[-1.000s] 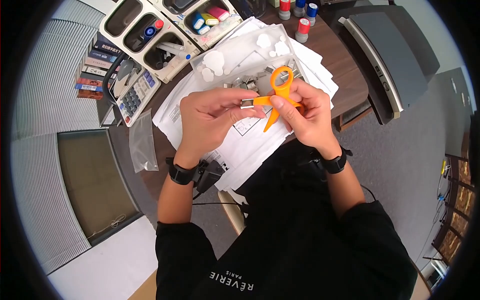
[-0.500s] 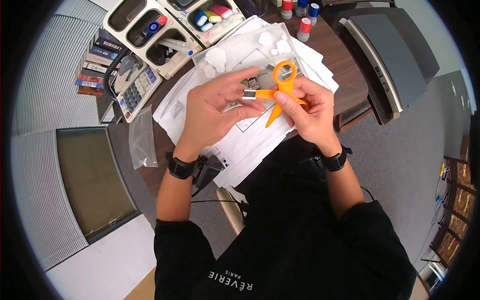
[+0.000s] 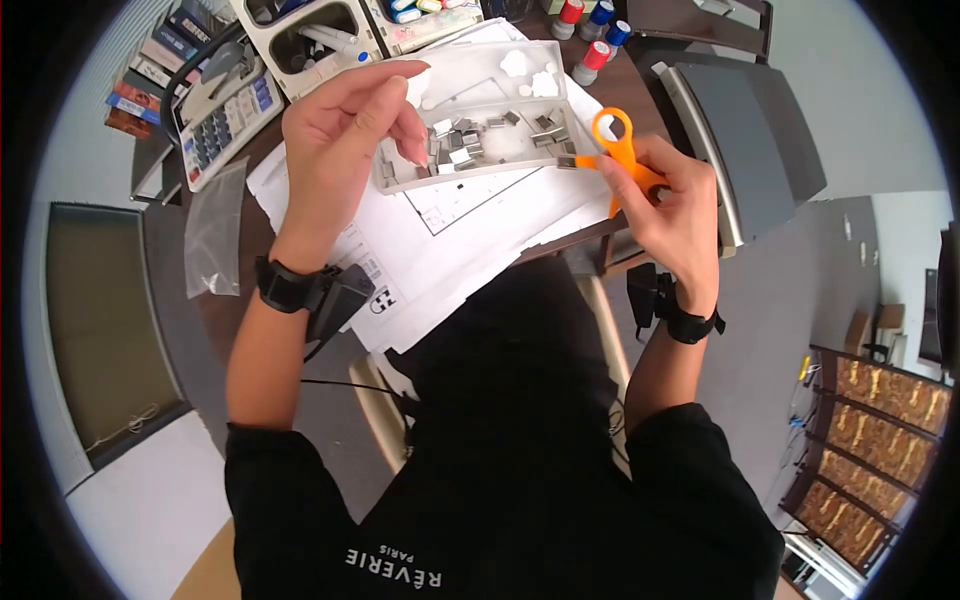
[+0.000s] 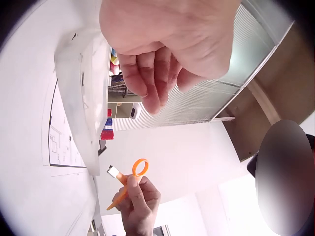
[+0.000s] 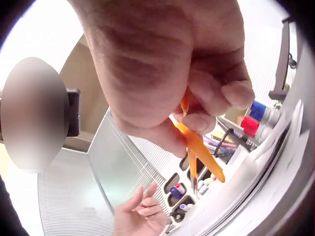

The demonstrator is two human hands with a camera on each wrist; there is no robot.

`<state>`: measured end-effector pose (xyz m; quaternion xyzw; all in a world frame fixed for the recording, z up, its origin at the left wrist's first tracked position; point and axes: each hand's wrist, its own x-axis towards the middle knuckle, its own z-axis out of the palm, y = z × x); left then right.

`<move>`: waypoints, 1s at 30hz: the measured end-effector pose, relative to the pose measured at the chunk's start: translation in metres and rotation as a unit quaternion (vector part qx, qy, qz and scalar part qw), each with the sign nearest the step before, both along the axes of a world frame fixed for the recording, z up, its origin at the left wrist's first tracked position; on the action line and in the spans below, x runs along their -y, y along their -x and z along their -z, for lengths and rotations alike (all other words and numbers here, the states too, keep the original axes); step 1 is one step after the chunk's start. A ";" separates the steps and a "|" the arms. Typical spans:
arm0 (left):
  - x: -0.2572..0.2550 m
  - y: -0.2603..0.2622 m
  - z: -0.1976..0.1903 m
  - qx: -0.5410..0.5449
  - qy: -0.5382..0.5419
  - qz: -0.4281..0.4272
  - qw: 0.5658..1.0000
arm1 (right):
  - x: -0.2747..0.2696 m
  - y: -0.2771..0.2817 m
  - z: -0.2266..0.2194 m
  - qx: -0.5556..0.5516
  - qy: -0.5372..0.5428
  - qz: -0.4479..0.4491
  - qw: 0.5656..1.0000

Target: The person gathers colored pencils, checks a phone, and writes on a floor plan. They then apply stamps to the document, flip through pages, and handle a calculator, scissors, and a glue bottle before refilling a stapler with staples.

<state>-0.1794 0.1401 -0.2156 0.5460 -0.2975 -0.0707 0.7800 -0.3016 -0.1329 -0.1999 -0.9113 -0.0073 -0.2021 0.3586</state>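
Orange scissors (image 3: 622, 153) are held in my right hand (image 3: 675, 205), the thumb pressing them against the fingers. Their blades are spread, and a small shiny metal piece (image 3: 566, 161) sits at the tip of one. In the left wrist view the ring handle of the scissors (image 4: 118, 200) points up. My left hand (image 3: 340, 140) hovers over the left end of a clear plastic box (image 3: 512, 147), its fingers loosely bent with nothing between them. Several small metal clips (image 3: 460, 140) lie in the box. The second handle is mostly hidden by the right fingers.
Printed papers (image 3: 430, 290) lie under the box. A calculator (image 3: 225, 130), a clear bag (image 3: 215, 235) and a pen organizer (image 3: 375, 30) are on the left and back of the table. Red- and blue-capped bottles (image 3: 592, 62) stand behind, with a grey machine (image 3: 745, 140) at right.
My left fingers have come away from the metal piece on the blade, and that hand has moved left over the box. The right hand has carried the scissors to the right.
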 end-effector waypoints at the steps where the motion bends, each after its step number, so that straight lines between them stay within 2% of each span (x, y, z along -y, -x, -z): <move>1: 0.000 0.001 0.000 0.014 -0.020 -0.003 1.000 | 0.003 0.003 -0.002 -0.005 -0.005 0.002 1.000; 6: 0.007 0.007 0.001 0.038 -0.086 -0.018 0.995 | 0.008 -0.004 -0.012 -0.008 0.032 0.012 0.999; 7: 0.007 0.006 0.002 0.040 -0.085 -0.016 0.995 | 0.008 -0.008 -0.016 -0.001 0.071 0.006 0.997; 8: 0.006 0.004 0.003 0.120 -0.155 -0.038 0.980 | 0.008 -0.011 -0.019 0.006 0.110 0.001 0.994; 9: 0.007 0.003 0.003 0.199 -0.222 -0.060 0.952 | 0.007 -0.013 -0.022 -0.005 0.100 0.008 0.995; 13: 0.008 0.007 0.003 0.222 -0.265 -0.035 0.938 | 0.010 -0.017 -0.023 -0.026 0.122 0.003 0.992; 15: 0.007 0.002 0.007 0.344 -0.304 -0.037 0.888 | 0.014 -0.017 -0.019 -0.023 0.112 -0.003 0.993; 19: 0.007 0.005 0.010 0.305 -0.321 0.001 0.897 | 0.021 -0.015 -0.020 -0.043 0.131 0.003 0.990; 21: 0.009 0.006 0.013 0.279 -0.336 0.000 0.900 | 0.025 -0.016 -0.019 -0.026 0.124 -0.026 0.992; 24: 0.009 0.005 0.014 0.290 -0.337 -0.002 0.896 | 0.027 -0.017 -0.021 -0.026 0.159 -0.035 0.986; 28: 0.010 0.005 0.014 0.291 -0.330 -0.002 0.898 | 0.032 -0.017 -0.017 -0.002 0.128 -0.073 0.989; 30: 0.011 0.005 0.015 0.299 -0.309 -0.012 0.903 | 0.034 -0.019 -0.015 -0.032 0.140 -0.086 0.986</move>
